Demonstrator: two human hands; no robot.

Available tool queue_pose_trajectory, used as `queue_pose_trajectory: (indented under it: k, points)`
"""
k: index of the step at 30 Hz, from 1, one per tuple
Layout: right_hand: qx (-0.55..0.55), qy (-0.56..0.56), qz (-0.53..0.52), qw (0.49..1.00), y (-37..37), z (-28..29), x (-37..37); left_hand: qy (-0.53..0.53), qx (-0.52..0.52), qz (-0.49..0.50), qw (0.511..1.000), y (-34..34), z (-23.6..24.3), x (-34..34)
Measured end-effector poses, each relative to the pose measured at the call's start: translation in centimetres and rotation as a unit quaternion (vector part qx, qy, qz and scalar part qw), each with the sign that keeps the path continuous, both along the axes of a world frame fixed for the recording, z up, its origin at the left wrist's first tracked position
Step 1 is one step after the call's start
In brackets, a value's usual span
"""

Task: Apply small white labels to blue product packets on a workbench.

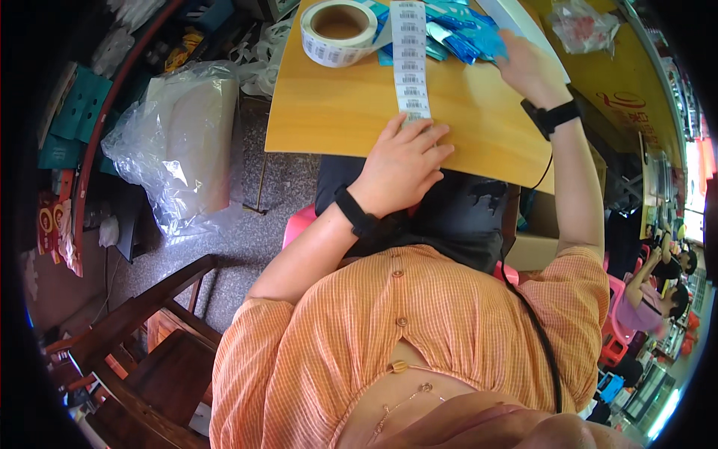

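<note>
A strip of white barcode labels [410, 63] runs down the tabletop toward me from a large label roll [339, 36] standing at the table's far left. My left hand [400, 165] rests at the strip's near end, fingers apart, covering the last label in part. Beyond the strip lies a pile of shiny blue packets [458, 39], partly overlapping. Over at the pile's right side, my right hand [529, 69] has its fingers closed on the edge of a blue packet [490, 43]. The fingertips are partly hidden there. Both wrists wear black bands.
The wooden table [329, 112] ends just before my lap. A white box edge [535, 34] borders it at right. Large clear plastic-wrapped goods [191, 135] stand on the left floor, with a dark wooden chair [149, 367] nearer. Other people sit far right.
</note>
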State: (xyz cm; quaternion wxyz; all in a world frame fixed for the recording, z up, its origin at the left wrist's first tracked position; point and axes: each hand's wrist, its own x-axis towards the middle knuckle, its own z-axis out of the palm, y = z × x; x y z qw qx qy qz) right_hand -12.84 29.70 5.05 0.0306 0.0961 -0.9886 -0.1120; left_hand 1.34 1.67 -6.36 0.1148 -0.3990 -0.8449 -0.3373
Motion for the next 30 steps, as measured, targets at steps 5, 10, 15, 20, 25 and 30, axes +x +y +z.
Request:
queue_pose_trajectory:
  k: [5,10,15,20,25,30]
  points:
    - [0.009,0.012,-0.015,1.000,-2.3,-5.5,6.1,0.020,-0.016,0.007,1.000,0.2,-0.3,0.0]
    - [-0.160,-0.008,0.059,0.985,-2.2,-4.6,8.6,0.029,-0.029,0.003,0.999,0.2,-0.4,0.0]
    - [-0.307,-0.079,-0.006,0.948,0.9,-1.7,11.2,0.041,-0.031,0.006,0.999,0.2,-0.7,-0.1]
    - [-0.195,0.014,0.113,0.974,1.1,-5.9,14.7,0.050,-0.030,0.010,0.998,0.5,-1.2,-0.1]
    - [-0.191,0.110,0.163,0.962,-0.9,-11.0,15.3,0.068,-0.020,0.012,0.997,0.6,-1.5,-0.2]
    - [-0.199,0.145,0.073,0.966,-5.0,-9.5,14.3,0.031,0.020,0.038,0.999,0.7,-1.5,-0.5]
